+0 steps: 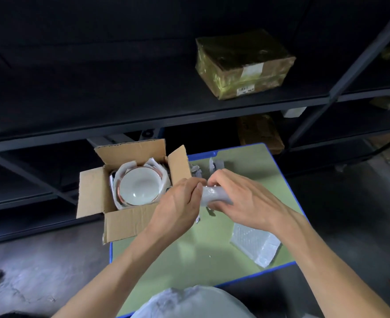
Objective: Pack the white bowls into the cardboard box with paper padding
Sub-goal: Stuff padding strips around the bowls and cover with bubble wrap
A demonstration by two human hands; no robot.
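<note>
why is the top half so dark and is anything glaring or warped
Head view: light falls mainly on the green table and cardboard box, leaving the shelves near black; a small glare spot sits in the white bowl; the wide lens bows their rails.

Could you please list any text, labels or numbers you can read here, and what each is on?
Nothing is legible.
White label on the tape-wrapped parcel: too blurred to read.
Small barcode-like sticker on the parcel's lower front: too small to read.
Cardboard box: no print visible.
</note>
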